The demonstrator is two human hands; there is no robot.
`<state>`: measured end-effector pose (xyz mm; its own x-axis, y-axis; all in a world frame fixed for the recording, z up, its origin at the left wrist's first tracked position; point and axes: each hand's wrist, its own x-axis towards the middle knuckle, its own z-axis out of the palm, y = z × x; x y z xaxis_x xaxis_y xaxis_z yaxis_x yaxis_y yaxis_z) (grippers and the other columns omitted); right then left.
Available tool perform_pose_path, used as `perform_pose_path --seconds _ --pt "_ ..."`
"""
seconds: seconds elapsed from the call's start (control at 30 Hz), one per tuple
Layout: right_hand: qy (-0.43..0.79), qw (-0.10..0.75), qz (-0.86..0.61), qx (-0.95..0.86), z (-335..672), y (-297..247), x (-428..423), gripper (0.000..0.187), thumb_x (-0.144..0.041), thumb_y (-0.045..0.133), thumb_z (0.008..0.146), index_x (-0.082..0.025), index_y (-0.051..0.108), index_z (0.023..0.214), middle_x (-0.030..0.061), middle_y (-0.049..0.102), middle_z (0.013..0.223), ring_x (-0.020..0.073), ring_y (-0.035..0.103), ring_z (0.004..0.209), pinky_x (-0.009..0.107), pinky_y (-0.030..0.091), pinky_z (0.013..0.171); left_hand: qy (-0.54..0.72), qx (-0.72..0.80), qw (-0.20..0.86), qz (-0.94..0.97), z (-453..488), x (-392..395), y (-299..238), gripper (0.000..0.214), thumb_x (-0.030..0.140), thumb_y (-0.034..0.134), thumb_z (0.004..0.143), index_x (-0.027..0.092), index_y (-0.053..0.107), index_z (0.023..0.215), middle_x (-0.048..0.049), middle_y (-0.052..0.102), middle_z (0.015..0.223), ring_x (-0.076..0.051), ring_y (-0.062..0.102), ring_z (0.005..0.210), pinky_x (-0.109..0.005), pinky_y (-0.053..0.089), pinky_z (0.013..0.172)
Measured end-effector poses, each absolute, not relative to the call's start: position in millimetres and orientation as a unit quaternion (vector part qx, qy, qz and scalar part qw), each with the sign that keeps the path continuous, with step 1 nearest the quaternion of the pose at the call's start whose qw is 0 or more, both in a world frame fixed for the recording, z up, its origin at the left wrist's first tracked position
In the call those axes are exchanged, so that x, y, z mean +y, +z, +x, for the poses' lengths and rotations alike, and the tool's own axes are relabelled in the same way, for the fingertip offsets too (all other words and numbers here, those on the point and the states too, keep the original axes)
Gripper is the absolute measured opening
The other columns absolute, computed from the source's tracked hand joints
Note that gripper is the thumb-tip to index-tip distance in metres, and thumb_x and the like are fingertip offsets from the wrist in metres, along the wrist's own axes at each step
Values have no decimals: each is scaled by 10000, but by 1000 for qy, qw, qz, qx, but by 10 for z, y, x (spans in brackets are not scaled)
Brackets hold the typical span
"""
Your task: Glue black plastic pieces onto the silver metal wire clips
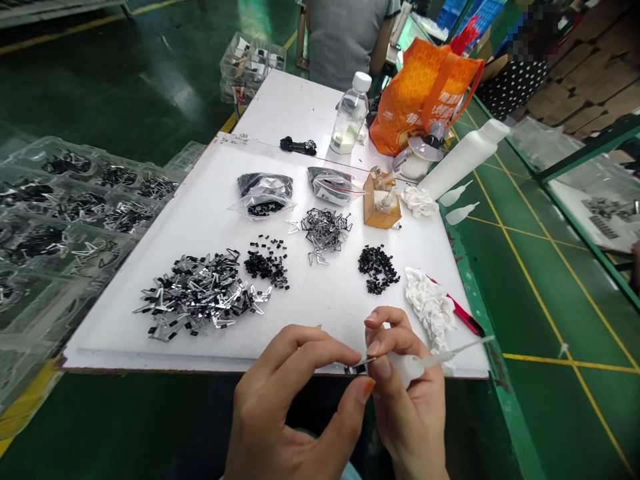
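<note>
My left hand [290, 407] pinches a small black part [354, 369] between thumb and forefinger at the near edge of the white board [200, 220]. My right hand [407, 400] grips a small translucent squeeze bottle [425, 363], and its thin nozzle touches the black part. On the board lie a large pile of metal clips with black parts [200, 293], a smaller heap of bare metal clips [324, 232], and two heaps of small black pieces [267, 263] [377, 268].
Two plastic bags of parts [264, 193] lie further back, beside a small cardboard box [381, 203]. White wads [430, 303], a red-handled tool [463, 313], a clear bottle [350, 113], a white bottle [465, 157] and an orange bag [425, 93] stand right. Clear trays [65, 200] fill the left. A person sits behind.
</note>
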<state>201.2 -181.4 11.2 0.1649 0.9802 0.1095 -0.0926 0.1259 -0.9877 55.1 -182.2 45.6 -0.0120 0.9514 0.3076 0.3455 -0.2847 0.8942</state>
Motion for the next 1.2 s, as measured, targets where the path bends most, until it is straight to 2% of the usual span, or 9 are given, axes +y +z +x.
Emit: perform_pose_path --seconds 0.2,0.33,0.43,0.57,0.7,0.8,0.97,1.13,1.2 --pt "466 588 -474 -462 1993 102 -1864 46 -320 780 902 -288 785 868 44 662 1040 177 632 880 276 472 672 498 507 275 648 538 -1836 417 247 60 686 883 280 684 997 26 722 956 -147 740 950 -253 608 874" --pt "420 569 -504 -495 2219 164 -1614 196 -466 735 925 -296 810 990 18 604 710 252 637 1023 342 480 820 509 504 244 654 501 -1819 389 263 43 688 883 277 679 1003 37 724 946 -147 719 938 -307 577 1010" --pt "300 597 -579 -468 2560 254 -1031 321 -515 624 982 -249 800 946 -10 607 706 140 476 611 310 395 629 518 512 233 645 457 -1809 371 267 37 673 891 283 676 993 38 719 970 -151 703 990 -314 544 1061" --pt "147 516 -643 -547 2910 312 -55 535 -559 562 950 -163 725 1270 63 706 947 116 417 563 299 350 544 521 520 205 645 402 -1803 362 255 44 660 898 289 672 965 42 715 964 -164 699 963 -360 505 1102" --pt "160 437 -631 -621 2877 307 471 404 -488 797 756 -140 815 961 21 682 707 146 503 587 302 397 584 520 534 184 640 336 -1804 363 243 60 658 900 295 670 962 28 724 968 -205 704 979 -419 508 1086" --pt "131 411 -627 -649 2773 322 485 323 -473 751 810 -154 798 791 21 647 609 181 545 608 321 396 625 516 547 174 636 279 -1813 357 252 56 649 903 301 659 962 21 723 962 -223 694 1018 -431 519 1056" --pt "68 421 -632 -647 2769 319 406 307 -451 686 876 -173 796 806 29 631 593 213 554 630 347 382 671 522 549 182 626 261 -1811 329 273 36 644 907 298 656 982 5 705 970 -229 660 1086 -410 537 987" --pt "42 464 -621 -631 2785 367 371 253 -400 747 841 -196 718 694 23 624 621 198 525 606 355 388 681 531 535 158 638 310 -1791 285 316 5 665 875 297 655 994 15 700 906 -238 674 1028 -495 457 1084" --pt "8 512 -614 -600 2726 462 190 274 -435 666 917 -200 704 782 45 651 732 209 543 661 361 392 691 529 533 141 646 313 -1784 278 321 6 674 862 297 652 997 14 703 891 -247 684 1011 -518 431 1103"
